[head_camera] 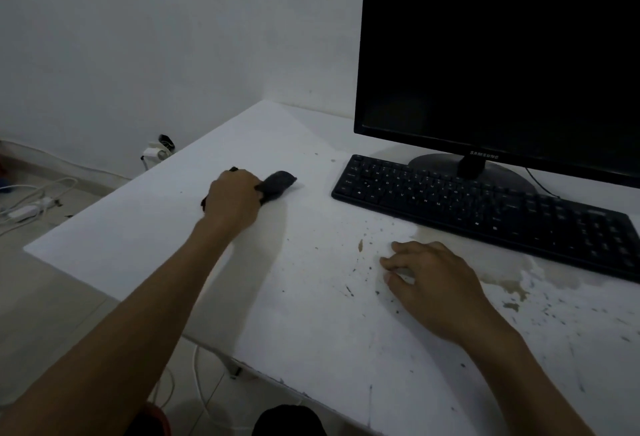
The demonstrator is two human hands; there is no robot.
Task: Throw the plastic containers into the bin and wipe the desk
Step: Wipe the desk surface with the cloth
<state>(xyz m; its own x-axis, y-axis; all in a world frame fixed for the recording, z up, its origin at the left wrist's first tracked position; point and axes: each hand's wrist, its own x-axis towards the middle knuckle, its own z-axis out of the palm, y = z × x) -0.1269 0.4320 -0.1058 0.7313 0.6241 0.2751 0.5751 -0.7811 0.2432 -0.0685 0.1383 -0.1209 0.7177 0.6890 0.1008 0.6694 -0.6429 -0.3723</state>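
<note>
A white desk [304, 314] fills the middle of the head view, speckled with dark spots and a brownish stain [512, 283] in front of the keyboard. My left hand [233, 198] grips a dark cloth [278, 183] and holds it down on the desk's left part; the cloth sticks out to the right of my fingers. My right hand [433, 279] rests on the desk near the stain, fingers loosely bent with the tips on the surface, holding nothing. No plastic container or bin is in view.
A black keyboard [485, 210] lies at the right, with a black Samsung monitor [502, 54] behind it. A white wall stands at the back. On the floor to the left lie white cables and a power strip [31, 203]. The desk's left edge is near my left forearm.
</note>
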